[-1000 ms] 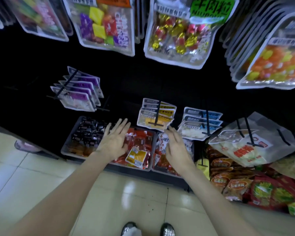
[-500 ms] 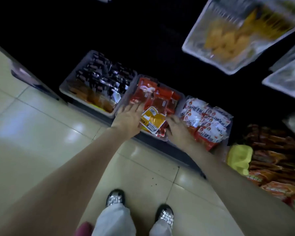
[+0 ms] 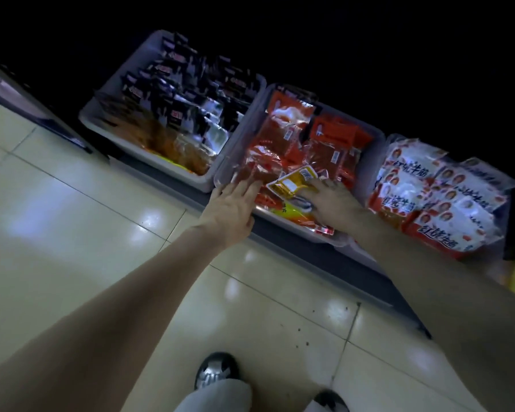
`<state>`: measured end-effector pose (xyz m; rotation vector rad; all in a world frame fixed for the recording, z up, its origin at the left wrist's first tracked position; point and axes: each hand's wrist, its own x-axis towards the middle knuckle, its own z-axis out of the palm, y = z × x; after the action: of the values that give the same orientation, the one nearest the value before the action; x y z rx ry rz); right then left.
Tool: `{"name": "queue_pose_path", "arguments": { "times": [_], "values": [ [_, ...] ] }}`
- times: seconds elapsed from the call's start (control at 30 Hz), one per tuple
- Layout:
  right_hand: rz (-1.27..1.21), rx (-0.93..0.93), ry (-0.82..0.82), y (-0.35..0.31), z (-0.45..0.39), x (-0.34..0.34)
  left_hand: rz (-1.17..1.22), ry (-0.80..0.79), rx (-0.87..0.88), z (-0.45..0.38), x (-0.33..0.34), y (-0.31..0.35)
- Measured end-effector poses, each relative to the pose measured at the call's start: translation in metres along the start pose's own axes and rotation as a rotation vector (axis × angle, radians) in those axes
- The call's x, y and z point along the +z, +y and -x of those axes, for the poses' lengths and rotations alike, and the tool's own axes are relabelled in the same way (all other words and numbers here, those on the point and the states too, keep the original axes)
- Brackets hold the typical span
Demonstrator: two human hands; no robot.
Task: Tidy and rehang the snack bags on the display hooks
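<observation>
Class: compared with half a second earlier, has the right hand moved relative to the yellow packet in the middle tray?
Yes. The right hand has moved leftward from the middle tray's right edge onto the yellow packet.

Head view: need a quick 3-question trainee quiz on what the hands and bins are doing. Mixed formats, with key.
1. True or false: the left hand lies with straight fingers at the near edge of the middle bin.
2. Multiple choice. The right hand rests on which item? A) a black packet in the left bin B) the yellow packet C) a white-and-red bag on the right
3. Fill in: the middle bin mostly holds ___ packets.

Key
1. True.
2. B; whether its fingers curl round the packet cannot be told.
3. Red.
</observation>
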<state>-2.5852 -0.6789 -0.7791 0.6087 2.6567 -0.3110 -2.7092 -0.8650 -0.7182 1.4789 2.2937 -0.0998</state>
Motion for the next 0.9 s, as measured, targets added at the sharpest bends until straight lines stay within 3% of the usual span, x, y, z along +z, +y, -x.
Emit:
{"name": "queue_pose_path", "arguments": {
  "times": [0.03, 0.13, 0.23, 0.4, 0.5, 0.6, 0.77, 0.9],
  "values": [
    [-0.021, -0.022, 0.063, -0.002, 0.005, -0.009, 0.002, 0.008, 0.002, 0.004, -0.007, 0.000],
    [-0.554, 0.113, 0.297, -0.014, 0.042, -0.065, 0.176, 0.114, -0.015, 0.016, -0.044, 0.005],
    [-1.085, 0.283, 0.271, -0.032, 0.097, -0.134, 0.468, 0.320, -0.005, 0.030, -0.102, 0.029],
    [-1.501, 0.377, 0.348, -0.057, 0.198, -0.238, 0.827, 0.378, 0.064, 0.062, -0.219, 0.086],
    [-1.519, 0.358, 0.493, -0.060, 0.239, -0.287, 0.989, 0.386, 0.202, 0.080, -0.280, 0.112],
    [-1.227, 0.293, 0.677, -0.061, 0.266, -0.320, 1.002, 0.443, 0.316, 0.098, -0.314, 0.131],
    [-1.071, 0.309, 0.908, -0.069, 0.279, -0.350, 0.971, 0.600, 0.331, 0.101, -0.344, 0.142],
    [-1.095, 0.350, 0.972, -0.067, 0.267, -0.364, 0.952, 0.639, 0.318, 0.090, -0.362, 0.146]
  ]
}}
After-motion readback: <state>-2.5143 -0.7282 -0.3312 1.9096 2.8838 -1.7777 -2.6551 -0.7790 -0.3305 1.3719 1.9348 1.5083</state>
